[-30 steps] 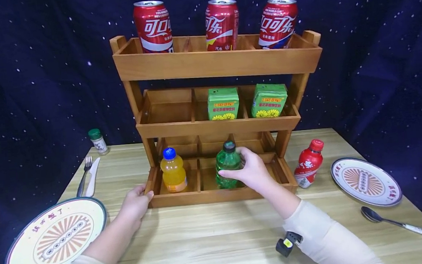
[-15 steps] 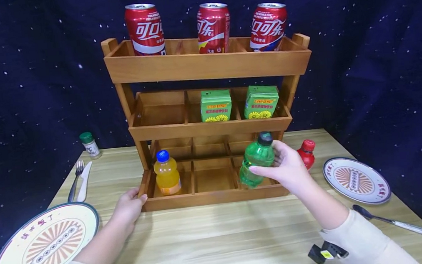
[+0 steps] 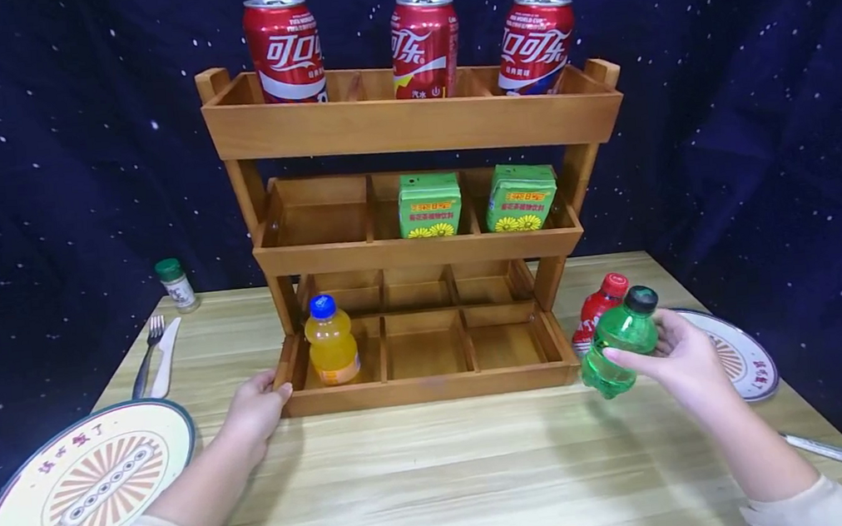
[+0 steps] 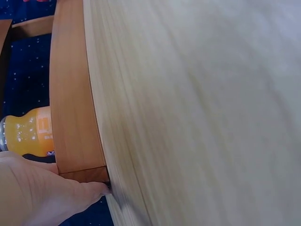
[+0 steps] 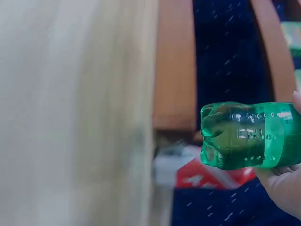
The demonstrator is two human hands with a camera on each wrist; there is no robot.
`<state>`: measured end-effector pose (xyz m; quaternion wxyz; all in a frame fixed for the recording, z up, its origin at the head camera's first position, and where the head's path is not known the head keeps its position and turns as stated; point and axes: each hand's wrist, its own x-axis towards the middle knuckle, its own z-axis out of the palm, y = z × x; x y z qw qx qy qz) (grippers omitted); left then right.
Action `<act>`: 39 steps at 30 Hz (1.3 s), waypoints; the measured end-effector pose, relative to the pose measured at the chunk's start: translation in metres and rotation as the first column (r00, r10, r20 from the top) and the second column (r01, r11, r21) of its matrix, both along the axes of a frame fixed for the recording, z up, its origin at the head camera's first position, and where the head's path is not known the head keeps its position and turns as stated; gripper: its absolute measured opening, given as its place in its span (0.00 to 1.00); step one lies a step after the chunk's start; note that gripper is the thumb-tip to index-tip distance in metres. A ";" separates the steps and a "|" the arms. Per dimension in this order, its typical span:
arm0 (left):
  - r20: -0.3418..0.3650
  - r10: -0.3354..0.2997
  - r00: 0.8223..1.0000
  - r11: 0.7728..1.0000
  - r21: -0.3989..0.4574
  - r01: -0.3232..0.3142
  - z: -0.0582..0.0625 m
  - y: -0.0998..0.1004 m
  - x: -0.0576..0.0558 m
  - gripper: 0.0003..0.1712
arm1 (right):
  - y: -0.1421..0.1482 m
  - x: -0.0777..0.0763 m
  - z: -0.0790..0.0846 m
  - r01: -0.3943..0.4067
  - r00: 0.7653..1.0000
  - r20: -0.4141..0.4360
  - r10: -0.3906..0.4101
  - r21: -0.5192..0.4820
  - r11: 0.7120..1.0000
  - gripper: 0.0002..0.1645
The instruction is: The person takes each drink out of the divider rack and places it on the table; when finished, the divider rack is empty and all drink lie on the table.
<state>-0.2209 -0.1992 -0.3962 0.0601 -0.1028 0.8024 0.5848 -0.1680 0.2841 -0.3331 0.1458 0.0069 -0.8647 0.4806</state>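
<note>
My right hand (image 3: 688, 361) grips a green plastic bottle (image 3: 626, 337) with a dark cap. The bottle leans, held up to the right of the wooden rack (image 3: 432, 390), its base toward the lower left. In the right wrist view the green bottle (image 5: 247, 135) shows its ridged base, above the table. Behind it a red bottle (image 3: 596, 310) is partly covered. My left hand (image 3: 254, 415) holds the front left corner of the rack's bottom tier, and in the left wrist view thumb and fingers pinch that wooden corner (image 4: 84, 174).
An orange drink bottle (image 3: 333, 346) stands in the bottom tier's left compartment. Two green drink cartons (image 3: 429, 205) fill the middle tier's right part; three red cans (image 3: 286, 53) stand on top. Plates (image 3: 88, 493) lie at both sides, with a fork (image 3: 149, 354), knife (image 3: 166, 358) and shaker (image 3: 178, 286) at left.
My right hand has lifted the green bottle out of the bottom tier's middle compartment and carried it right, past the rack's right end. The left hand keeps its hold on the corner.
</note>
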 end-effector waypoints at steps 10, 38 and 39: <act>-0.004 0.001 1.000 1.000 0.010 -0.001 -0.001 -0.001 -0.001 0.31 | 0.016 -0.002 -0.037 0.006 0.998 0.058 -0.007 0.017 1.000 0.39; 0.006 -0.008 1.000 1.000 0.011 0.008 0.000 -0.004 -0.001 0.31 | -0.054 0.010 0.040 -0.200 0.918 -0.374 0.134 -0.143 0.969 0.37; 0.006 -0.009 1.000 1.000 0.010 0.009 -0.001 -0.003 -0.001 0.31 | -0.065 0.010 0.041 -0.255 0.911 -0.368 0.188 -0.142 0.957 0.36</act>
